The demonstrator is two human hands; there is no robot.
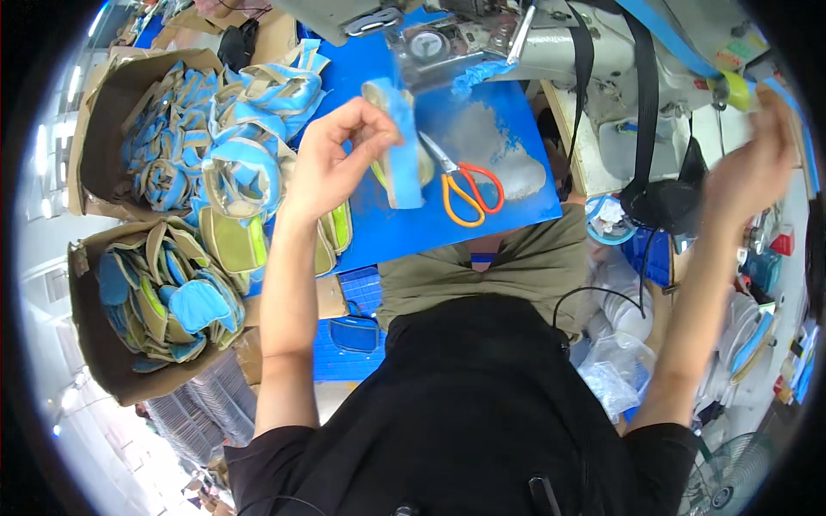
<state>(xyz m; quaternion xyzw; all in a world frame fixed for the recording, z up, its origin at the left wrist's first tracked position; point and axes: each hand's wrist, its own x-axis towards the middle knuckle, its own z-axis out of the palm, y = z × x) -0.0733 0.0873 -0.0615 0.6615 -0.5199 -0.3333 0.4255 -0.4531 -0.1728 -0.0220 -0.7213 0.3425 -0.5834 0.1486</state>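
Observation:
My left hand (340, 159) is raised over the blue tabletop (370, 236), thumb and fingers pinched on a curved blue-and-beige fabric band (403, 163), slightly smeared by motion. To the band's right lie scissors (465, 191) with one orange and one red handle, blades pointing up and left. My right hand (757, 159) reaches far right, beside a yellow-green ring (736, 90) and a blue strap near the sewing machine (559, 56). Its fingers are blurred, so whether they grip anything does not show. A crumpled blue scrap (482, 76) sits under the machine head.
On the left, two cardboard boxes (90, 322) hold many blue, beige and green fabric pieces (206, 305); more are heaped on the table's left edge. Black straps (645, 103) hang from the machine. Clear plastic bags (615, 374) lie lower right, above a fan (731, 477).

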